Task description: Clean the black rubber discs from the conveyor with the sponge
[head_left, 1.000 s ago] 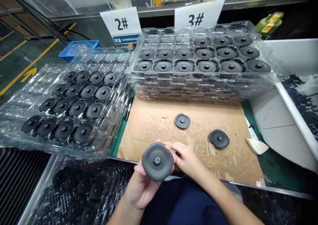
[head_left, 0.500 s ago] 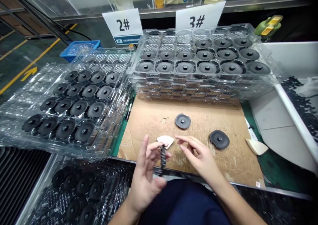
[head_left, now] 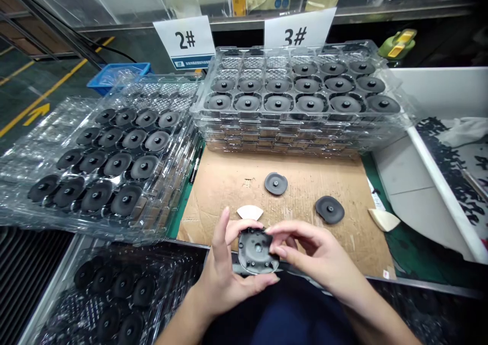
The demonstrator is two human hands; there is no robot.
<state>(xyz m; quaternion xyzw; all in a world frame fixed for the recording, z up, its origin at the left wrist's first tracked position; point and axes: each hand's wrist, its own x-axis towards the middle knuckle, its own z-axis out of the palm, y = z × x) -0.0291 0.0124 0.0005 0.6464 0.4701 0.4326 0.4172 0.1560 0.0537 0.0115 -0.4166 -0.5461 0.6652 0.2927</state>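
Note:
My left hand (head_left: 224, 279) and my right hand (head_left: 316, 256) both grip a dark round rubber disc (head_left: 256, 251) above the near edge of a cardboard sheet (head_left: 229, 182). The disc's ribbed underside faces me. Left fingers pinch its left and lower rim; right fingertips press its right rim. Two more discs (head_left: 276, 183) (head_left: 330, 209) lie on the cardboard beyond my hands. A small cream fan-shaped piece (head_left: 250, 212) rests just behind the held disc.
A clear tray stack marked 3# (head_left: 305, 126) holds discs at the back. A 2# tray stack (head_left: 110, 157) sits at the left, more trays (head_left: 114, 294) below it. A second cream piece (head_left: 384, 219) lies right, beside a white bin (head_left: 438, 172).
The disc showed its smooth top a second ago, stood edge-on half a second ago, and now shows its ribbed underside. My right hand has closed back onto its rim.

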